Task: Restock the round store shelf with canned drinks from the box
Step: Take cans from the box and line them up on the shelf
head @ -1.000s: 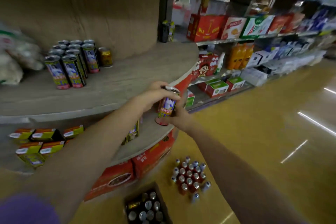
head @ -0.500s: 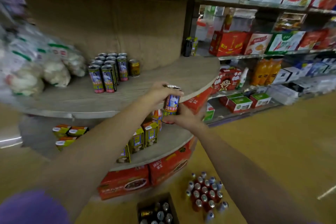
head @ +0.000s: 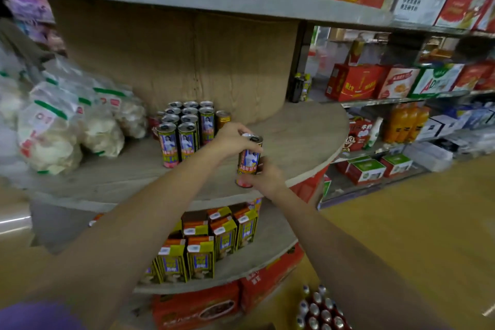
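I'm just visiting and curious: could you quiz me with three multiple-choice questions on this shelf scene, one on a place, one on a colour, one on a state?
1. Where is the held can?
A. over the middle round shelf
B. on the floor
C. on the top shelf

2. What colour is the lone can beside the can group?
A. blue
B. gold
C. white

3. How is the held can gripped?
A. by no hand
B. by one hand
C. by both hands

Answers: 1 A, it sits near that shelf's front edge. 2 B, its body is golden. 3 C, left hand tops it, right hand grips low.

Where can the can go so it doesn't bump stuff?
Bare shelf board lies right of the can cluster, out to the rounded edge. More bare board lies in front of the snack bags. The back left, bags against cans, is crowded.
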`<act>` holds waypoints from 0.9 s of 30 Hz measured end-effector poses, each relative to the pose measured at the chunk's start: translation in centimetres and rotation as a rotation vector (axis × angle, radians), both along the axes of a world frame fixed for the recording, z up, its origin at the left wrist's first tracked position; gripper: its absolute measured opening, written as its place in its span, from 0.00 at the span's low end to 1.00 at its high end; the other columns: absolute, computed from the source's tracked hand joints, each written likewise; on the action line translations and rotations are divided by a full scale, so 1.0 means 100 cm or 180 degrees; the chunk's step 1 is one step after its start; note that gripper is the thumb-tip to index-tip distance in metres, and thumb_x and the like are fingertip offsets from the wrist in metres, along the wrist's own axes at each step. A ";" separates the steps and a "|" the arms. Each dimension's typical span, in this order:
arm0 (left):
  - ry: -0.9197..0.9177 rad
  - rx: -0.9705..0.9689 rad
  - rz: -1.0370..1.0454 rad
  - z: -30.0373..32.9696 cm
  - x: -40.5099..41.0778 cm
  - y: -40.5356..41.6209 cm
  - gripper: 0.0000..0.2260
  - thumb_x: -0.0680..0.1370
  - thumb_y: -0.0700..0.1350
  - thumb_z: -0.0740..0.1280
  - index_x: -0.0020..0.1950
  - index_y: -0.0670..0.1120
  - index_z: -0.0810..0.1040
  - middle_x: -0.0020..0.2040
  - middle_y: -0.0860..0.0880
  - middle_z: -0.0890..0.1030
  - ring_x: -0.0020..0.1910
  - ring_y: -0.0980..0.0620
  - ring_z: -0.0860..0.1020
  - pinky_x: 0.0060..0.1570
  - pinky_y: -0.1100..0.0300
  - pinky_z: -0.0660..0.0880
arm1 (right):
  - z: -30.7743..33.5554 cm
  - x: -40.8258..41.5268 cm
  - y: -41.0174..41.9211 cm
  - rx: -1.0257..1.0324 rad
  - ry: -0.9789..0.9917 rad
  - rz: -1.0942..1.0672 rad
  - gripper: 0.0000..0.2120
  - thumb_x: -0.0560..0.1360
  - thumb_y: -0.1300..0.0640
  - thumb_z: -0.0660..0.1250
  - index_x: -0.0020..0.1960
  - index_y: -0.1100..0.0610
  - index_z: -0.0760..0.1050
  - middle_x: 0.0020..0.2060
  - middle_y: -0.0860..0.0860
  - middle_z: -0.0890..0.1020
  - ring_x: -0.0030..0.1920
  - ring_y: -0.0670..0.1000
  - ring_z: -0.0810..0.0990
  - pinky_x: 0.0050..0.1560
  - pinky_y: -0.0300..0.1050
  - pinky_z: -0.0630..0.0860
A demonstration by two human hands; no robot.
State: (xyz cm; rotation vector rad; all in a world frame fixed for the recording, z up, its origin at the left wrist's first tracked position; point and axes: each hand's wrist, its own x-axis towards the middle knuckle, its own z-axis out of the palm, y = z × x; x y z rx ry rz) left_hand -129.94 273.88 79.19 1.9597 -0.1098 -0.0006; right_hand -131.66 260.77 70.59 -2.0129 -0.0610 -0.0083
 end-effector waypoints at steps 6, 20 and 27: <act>-0.0119 0.0693 0.0082 -0.013 0.055 0.050 0.24 0.58 0.49 0.84 0.46 0.41 0.79 0.39 0.50 0.78 0.39 0.54 0.76 0.34 0.60 0.69 | -0.012 0.044 0.062 -0.0412 0.0008 -0.0254 0.33 0.66 0.51 0.79 0.67 0.57 0.72 0.57 0.54 0.81 0.57 0.56 0.79 0.54 0.50 0.77; -0.0902 0.2113 -0.1163 0.002 0.147 0.117 0.13 0.63 0.46 0.81 0.41 0.45 0.80 0.38 0.51 0.80 0.40 0.51 0.78 0.37 0.60 0.71 | -0.023 0.109 0.137 -0.0687 0.0022 -0.0764 0.28 0.63 0.55 0.80 0.61 0.57 0.76 0.54 0.55 0.83 0.55 0.56 0.81 0.51 0.47 0.76; -0.1052 0.2406 -0.1243 0.011 0.169 0.133 0.09 0.68 0.44 0.78 0.45 0.42 0.85 0.43 0.48 0.83 0.42 0.52 0.79 0.39 0.62 0.69 | -0.019 0.143 0.150 -0.0754 0.0111 -0.0801 0.28 0.64 0.55 0.80 0.60 0.58 0.73 0.55 0.56 0.82 0.57 0.57 0.80 0.51 0.45 0.75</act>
